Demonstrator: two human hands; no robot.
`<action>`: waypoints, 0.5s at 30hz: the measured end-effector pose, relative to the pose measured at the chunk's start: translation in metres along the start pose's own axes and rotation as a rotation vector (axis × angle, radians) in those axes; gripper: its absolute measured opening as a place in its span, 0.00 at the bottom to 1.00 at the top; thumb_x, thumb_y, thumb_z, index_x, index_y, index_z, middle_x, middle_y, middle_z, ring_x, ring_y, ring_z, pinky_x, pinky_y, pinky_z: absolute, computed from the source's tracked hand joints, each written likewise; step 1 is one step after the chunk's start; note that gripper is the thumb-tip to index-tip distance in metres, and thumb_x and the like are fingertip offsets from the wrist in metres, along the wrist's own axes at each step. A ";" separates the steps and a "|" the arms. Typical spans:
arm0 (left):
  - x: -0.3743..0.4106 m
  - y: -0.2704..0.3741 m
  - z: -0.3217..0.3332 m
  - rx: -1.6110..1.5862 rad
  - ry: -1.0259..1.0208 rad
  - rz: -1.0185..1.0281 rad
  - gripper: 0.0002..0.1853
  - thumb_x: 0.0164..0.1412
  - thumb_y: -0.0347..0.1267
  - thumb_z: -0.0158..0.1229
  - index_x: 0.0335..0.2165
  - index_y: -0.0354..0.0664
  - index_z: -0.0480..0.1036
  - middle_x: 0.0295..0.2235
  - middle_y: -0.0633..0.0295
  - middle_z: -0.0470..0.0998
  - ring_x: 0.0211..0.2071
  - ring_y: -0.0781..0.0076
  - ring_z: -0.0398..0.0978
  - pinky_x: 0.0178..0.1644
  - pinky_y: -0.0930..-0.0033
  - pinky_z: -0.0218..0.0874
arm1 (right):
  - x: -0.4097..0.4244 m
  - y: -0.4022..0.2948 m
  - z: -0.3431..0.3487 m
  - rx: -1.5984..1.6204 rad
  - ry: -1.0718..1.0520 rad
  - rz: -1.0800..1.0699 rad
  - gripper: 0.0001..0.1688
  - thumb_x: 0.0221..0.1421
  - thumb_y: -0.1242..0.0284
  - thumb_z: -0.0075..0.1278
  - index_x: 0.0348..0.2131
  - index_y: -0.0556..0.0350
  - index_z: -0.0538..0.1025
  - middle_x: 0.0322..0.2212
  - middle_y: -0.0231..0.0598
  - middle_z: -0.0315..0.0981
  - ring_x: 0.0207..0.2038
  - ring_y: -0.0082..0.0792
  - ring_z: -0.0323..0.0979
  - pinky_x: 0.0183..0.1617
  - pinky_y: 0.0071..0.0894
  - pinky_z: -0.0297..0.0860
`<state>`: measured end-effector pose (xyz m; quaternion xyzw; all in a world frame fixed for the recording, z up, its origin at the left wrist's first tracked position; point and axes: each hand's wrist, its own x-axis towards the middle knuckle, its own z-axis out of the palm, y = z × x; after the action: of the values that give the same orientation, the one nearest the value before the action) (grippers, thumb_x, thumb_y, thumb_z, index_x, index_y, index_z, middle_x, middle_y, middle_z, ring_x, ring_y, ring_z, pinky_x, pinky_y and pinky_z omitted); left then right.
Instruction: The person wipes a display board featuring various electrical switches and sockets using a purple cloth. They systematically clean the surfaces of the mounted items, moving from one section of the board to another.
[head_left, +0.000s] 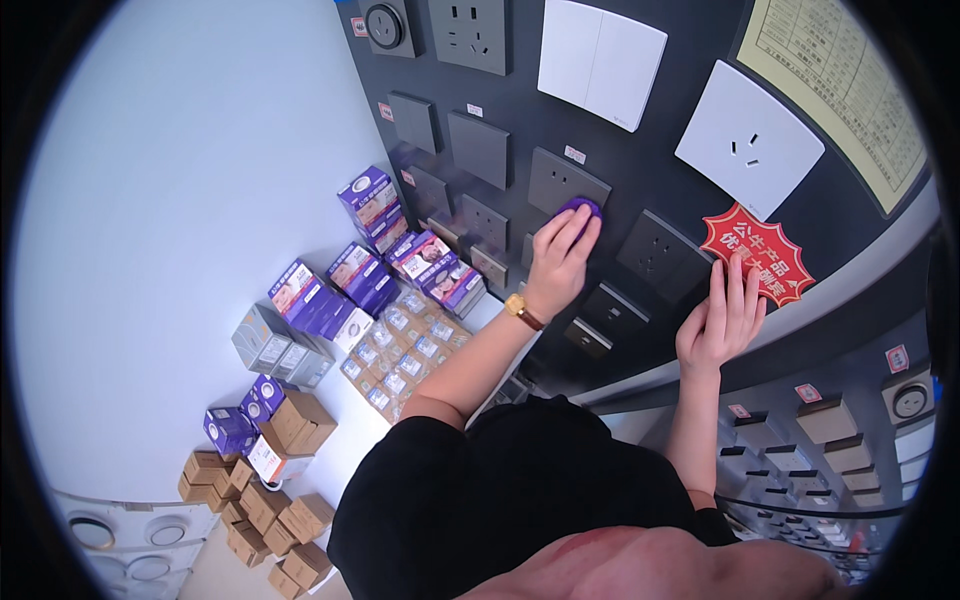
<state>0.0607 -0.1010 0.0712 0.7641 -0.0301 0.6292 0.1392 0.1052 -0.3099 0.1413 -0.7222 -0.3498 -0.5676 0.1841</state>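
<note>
My left hand (561, 259), with a watch (523, 310) on its wrist, presses a purple cloth (584, 212) against the lower edge of a dark grey wall socket (568, 180). The hand hides most of the cloth. On the right, my right hand (724, 319) rests its fingers on the lower left of a red starburst sign (761, 255) that bears writing. It grips nothing that I can see. Between the hands sits another grey socket (664, 255). Above them a white two-gang switch (602, 64) and a white three-pin socket (750, 139) stand out from the dark display panel (517, 101).
Left of the panel, purple boxes (364, 277) and plastic-wrapped packs (409, 352) cover part of a white counter (352, 420). Several brown cartons (262, 510) are stacked farther down. A yellow printed sheet (840, 82) hangs at upper right. More switches (829, 420) line another panel at lower right.
</note>
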 end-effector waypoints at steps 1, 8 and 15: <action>-0.003 -0.005 -0.003 0.010 -0.012 -0.008 0.26 0.49 0.15 0.50 0.50 0.34 0.69 0.54 0.54 0.65 0.53 0.54 0.62 0.57 0.61 0.53 | -0.001 0.001 -0.001 -0.003 0.001 0.001 0.25 0.46 0.83 0.42 0.45 0.58 0.77 0.49 0.40 0.72 0.56 0.42 0.65 0.64 0.36 0.46; 0.037 -0.010 -0.019 0.072 0.049 -0.146 0.24 0.54 0.16 0.49 0.51 0.32 0.66 0.54 0.52 0.65 0.53 0.54 0.62 0.57 0.61 0.51 | -0.001 0.000 -0.003 0.003 -0.026 0.013 0.26 0.45 0.82 0.43 0.45 0.57 0.77 0.50 0.39 0.72 0.57 0.41 0.64 0.65 0.37 0.45; -0.004 -0.006 -0.011 0.028 -0.045 -0.026 0.28 0.49 0.15 0.49 0.51 0.35 0.68 0.55 0.55 0.66 0.53 0.55 0.63 0.57 0.61 0.54 | -0.002 0.000 -0.002 0.008 -0.008 0.016 0.26 0.45 0.83 0.42 0.45 0.57 0.77 0.50 0.38 0.72 0.57 0.40 0.64 0.65 0.36 0.44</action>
<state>0.0511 -0.0933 0.0684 0.7804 -0.0146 0.6102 0.1357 0.1037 -0.3114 0.1400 -0.7265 -0.3469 -0.5619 0.1901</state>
